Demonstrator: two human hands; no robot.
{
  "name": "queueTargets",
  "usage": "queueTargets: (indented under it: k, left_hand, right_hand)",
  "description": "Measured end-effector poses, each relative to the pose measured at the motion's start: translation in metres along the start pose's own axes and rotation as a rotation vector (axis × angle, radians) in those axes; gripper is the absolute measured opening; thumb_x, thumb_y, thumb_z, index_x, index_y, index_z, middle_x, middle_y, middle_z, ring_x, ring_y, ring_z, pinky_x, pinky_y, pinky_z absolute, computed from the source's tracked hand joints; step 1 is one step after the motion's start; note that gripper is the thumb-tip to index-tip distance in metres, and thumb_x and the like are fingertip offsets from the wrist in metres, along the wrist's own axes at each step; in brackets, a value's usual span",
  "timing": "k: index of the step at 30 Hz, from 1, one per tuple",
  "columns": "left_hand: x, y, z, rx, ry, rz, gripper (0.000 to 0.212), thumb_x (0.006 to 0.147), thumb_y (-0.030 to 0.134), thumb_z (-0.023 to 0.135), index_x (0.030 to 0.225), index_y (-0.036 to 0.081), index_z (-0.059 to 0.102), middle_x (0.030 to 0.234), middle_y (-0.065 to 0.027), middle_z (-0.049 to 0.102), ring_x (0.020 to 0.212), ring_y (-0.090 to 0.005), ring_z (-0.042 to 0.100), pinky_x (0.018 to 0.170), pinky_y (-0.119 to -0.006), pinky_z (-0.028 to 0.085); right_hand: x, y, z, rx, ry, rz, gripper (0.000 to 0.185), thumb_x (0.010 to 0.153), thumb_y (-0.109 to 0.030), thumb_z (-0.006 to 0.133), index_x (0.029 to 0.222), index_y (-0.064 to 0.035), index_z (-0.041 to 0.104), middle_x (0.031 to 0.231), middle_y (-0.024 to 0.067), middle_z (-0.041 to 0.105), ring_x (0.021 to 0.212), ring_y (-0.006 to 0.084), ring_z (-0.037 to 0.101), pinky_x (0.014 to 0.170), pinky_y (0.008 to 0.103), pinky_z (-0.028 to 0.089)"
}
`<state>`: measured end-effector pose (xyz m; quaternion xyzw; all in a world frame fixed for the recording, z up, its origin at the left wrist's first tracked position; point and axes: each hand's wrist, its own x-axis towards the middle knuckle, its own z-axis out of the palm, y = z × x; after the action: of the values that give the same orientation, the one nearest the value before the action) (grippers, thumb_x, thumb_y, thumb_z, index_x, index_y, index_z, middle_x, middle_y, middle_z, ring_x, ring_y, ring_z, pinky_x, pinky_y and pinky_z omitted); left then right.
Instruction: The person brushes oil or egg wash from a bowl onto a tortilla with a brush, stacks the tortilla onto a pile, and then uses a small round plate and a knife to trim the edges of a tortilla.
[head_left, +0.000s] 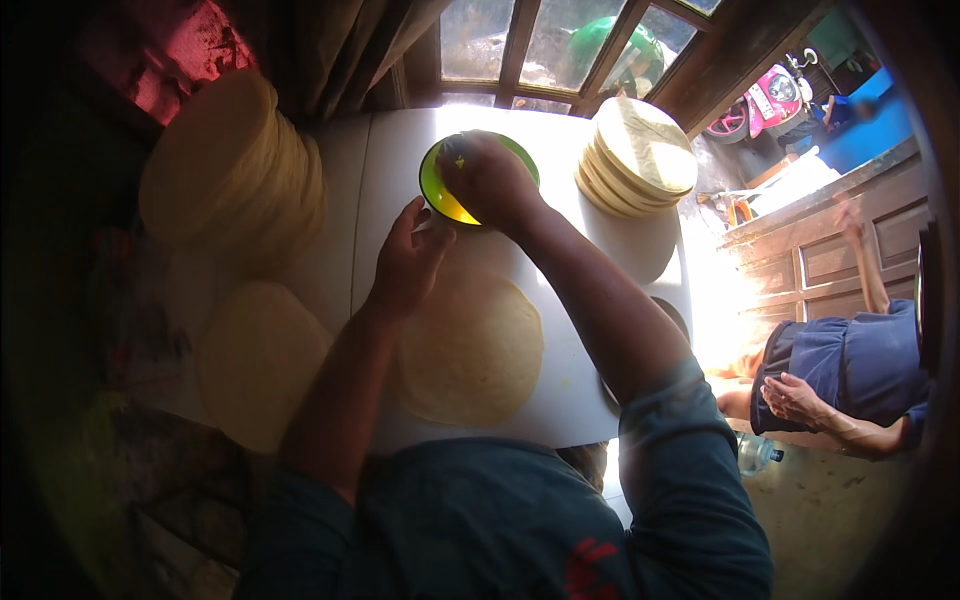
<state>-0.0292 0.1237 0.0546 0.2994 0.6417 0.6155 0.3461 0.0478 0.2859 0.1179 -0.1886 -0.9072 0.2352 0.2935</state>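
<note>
My right hand (491, 176) reaches into a green bowl (531, 154) that holds a yellow substance (454, 206). Its fingertips look dark, and whether they grip anything is hidden. Just below the bowl's near left edge is my left hand (412, 259), its fingers apart and holding nothing. A thin round flatbread (476, 352) lies flat on the white table (570, 375) in front of me, partly under my left wrist. Another round sheet (255, 360) lies left of my left forearm, overhanging the table's near edge.
A tall stack of round sheets (217, 165) stands at the left, and another stack (637, 157) at the far right corner. Beyond the table is a paned window (517, 45). A person (847, 360) is at the right, near a plastic bottle (756, 454). A pink motorbike (765, 101) stands outside.
</note>
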Motion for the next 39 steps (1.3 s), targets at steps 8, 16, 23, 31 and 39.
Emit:
queueTargets:
  k: [8,16,23,31,39]
  left_hand:
    - [0.007,0.017,-0.012,-0.085,-0.085,-0.208,0.064,0.100,0.042,0.057,0.153,0.007,0.045,0.138,-0.0058,0.058,0.124,-0.0164,0.054,0.100,-0.035,0.042]
    - [-0.020,0.017,-0.027,0.233,-0.008,-0.065,0.070,0.095,0.033,0.065,0.153,0.001,0.042,0.130,-0.0157,0.062,0.116,-0.0234,0.061,0.098,-0.035,0.048]
    - [-0.175,0.016,-0.061,0.978,-0.500,0.291,0.064,0.087,0.034,0.074,0.137,-0.001,0.054,0.141,-0.0243,0.053,0.132,-0.0411,0.049,0.112,-0.049,0.040]
    - [-0.227,-0.007,-0.087,1.030,-0.503,0.412,0.058,0.080,0.029,0.081,0.125,-0.001,0.061,0.132,-0.0234,0.058,0.126,-0.0409,0.054,0.107,-0.050,0.044]
    - [-0.256,0.040,-0.132,0.979,-0.292,0.329,0.048,0.083,0.031,0.080,0.122,0.006,0.068,0.129,-0.0174,0.064,0.127,-0.0394,0.056,0.102,-0.050,0.048]
  right_hand:
    - [-0.008,0.025,0.024,0.182,0.006,0.140,0.023,0.096,-0.024,0.062,0.098,-0.0014,0.062,0.101,0.0201,0.067,0.093,0.0377,0.066,0.081,0.0471,0.053]
    - [-0.027,0.003,-0.016,0.239,0.175,-0.032,0.011,0.096,-0.013,0.068,0.098,-0.0039,0.062,0.096,0.0083,0.067,0.085,0.0187,0.066,0.075,0.0347,0.055]
    - [-0.131,-0.059,-0.053,-0.010,-0.050,-0.040,0.015,0.088,-0.009,0.076,0.097,-0.0095,0.063,0.097,0.0108,0.068,0.080,0.0277,0.069,0.069,0.0363,0.056]
    - [-0.204,-0.106,-0.012,0.302,-0.544,-0.147,0.021,0.084,-0.013,0.072,0.103,-0.0071,0.066,0.101,0.0121,0.064,0.088,0.0322,0.068,0.076,0.0422,0.056]
    - [-0.144,-0.078,0.026,-0.176,-0.310,-0.095,0.006,0.094,-0.014,0.062,0.096,-0.0080,0.063,0.102,0.0111,0.065,0.093,0.0286,0.066,0.080,0.0401,0.055]
